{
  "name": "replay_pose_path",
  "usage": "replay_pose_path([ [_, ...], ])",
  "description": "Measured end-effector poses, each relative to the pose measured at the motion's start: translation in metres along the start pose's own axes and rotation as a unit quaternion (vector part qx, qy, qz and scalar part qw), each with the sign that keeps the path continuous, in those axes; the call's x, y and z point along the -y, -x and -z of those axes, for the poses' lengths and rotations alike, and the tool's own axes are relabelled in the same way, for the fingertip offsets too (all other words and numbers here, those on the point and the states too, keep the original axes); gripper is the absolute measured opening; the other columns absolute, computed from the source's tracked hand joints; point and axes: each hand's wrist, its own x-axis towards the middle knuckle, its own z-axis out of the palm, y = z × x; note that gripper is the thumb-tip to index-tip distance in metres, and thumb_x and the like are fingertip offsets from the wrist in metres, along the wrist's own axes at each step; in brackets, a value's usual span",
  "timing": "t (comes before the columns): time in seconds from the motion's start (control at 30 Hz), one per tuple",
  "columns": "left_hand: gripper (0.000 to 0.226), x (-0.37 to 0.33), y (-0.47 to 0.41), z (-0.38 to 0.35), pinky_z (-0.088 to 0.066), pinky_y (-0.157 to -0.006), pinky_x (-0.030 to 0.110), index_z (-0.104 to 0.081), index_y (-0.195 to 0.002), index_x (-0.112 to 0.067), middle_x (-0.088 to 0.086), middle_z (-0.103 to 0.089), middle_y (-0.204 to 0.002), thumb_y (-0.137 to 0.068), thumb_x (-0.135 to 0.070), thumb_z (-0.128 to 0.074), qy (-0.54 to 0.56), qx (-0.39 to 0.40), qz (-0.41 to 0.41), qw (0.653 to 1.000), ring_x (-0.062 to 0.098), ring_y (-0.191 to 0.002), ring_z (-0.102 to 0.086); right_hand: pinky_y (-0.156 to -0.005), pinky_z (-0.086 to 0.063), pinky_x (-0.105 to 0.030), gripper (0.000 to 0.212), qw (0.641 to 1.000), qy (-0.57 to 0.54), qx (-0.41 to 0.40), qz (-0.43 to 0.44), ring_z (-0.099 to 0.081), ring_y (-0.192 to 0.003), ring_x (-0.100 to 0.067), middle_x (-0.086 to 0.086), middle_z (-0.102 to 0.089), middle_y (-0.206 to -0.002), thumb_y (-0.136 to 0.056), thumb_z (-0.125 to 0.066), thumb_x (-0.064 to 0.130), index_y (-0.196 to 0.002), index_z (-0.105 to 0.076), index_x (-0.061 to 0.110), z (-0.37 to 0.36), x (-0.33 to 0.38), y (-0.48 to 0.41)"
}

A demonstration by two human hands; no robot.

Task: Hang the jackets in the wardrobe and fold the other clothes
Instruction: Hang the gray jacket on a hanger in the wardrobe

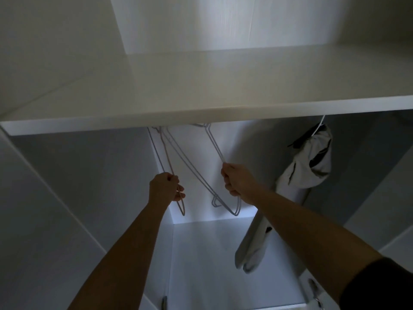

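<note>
Inside a white wardrobe (201, 253), a broad shelf (201, 86) is seen spanning the middle of the frame. Wire hangers are hung just under its front edge at centre, their hooks hidden behind it. A pinkish hanger (166, 153) is held by the left grip (166, 187), fingers curled round the wire. Just to the right, a white hanger (215, 147) is clasped by the right grip (237, 181). Between them another white hanger (192, 167) is left untouched. At the right, a pale grey jacket (310, 166) is hung, one sleeve trailing towards lower centre.
</note>
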Motion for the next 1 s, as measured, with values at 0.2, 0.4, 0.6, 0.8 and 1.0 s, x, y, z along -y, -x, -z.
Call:
replay_pose_path([
  [0.2,0.017,0.000,0.001,0.009,-0.057,-0.046,0.027,-0.059,-0.088,0.001,0.016,-0.067,-0.073,-0.097,-0.010,-0.051,-0.015,0.001,0.002,1.000,0.016,-0.044,-0.065,-0.046,-0.026,-0.021,0.037,0.987,0.155,-0.040,0.006,-0.033,-0.048,-0.009,0.001,-0.038,-0.060,-0.101,-0.035,0.026,-0.066,-0.043,0.019,-0.002,-0.001,-0.001],
  [0.4,0.017,-0.001,-0.003,0.035,-0.058,-0.051,0.031,-0.060,-0.086,0.002,0.014,-0.066,-0.067,-0.096,-0.006,-0.050,-0.035,-0.030,0.008,0.999,0.021,-0.047,-0.066,-0.054,-0.031,-0.023,0.038,0.964,0.259,-0.048,0.032,-0.035,-0.056,-0.011,0.000,-0.038,-0.066,-0.102,-0.029,0.022,-0.064,-0.035,0.021,-0.042,-0.001,-0.022],
  [0.6,0.016,0.008,-0.007,0.063,-0.058,-0.060,0.038,-0.062,-0.090,0.002,0.016,-0.063,-0.066,-0.096,-0.007,-0.050,-0.053,-0.079,0.032,0.995,0.026,-0.051,-0.063,-0.049,-0.040,-0.024,0.026,0.987,0.156,0.008,-0.038,-0.045,-0.049,-0.018,-0.005,-0.046,-0.063,-0.100,-0.035,0.015,-0.079,-0.050,0.008,-0.103,0.000,-0.033],
  [0.8,0.016,0.018,0.001,0.071,-0.045,-0.049,0.024,-0.060,-0.094,-0.005,0.007,-0.064,-0.070,-0.097,-0.009,-0.045,-0.071,-0.100,0.044,0.992,0.018,-0.053,-0.061,-0.066,-0.054,-0.037,0.023,0.987,0.087,0.079,-0.110,-0.056,-0.053,-0.023,-0.014,-0.053,-0.063,-0.097,-0.043,0.002,-0.076,-0.053,0.001,-0.136,0.005,-0.024],
  [1.0,0.036,0.029,0.028,0.073,-0.050,-0.076,0.016,-0.050,-0.131,-0.004,0.014,-0.057,-0.127,-0.095,-0.006,-0.047,-0.141,-0.093,0.011,0.986,0.023,-0.091,-0.062,-0.081,-0.056,-0.039,0.013,0.983,0.115,0.109,-0.091,-0.061,-0.075,-0.023,-0.011,-0.061,-0.080,-0.095,-0.052,0.008,-0.102,-0.058,-0.001,-0.126,-0.009,-0.017],
])
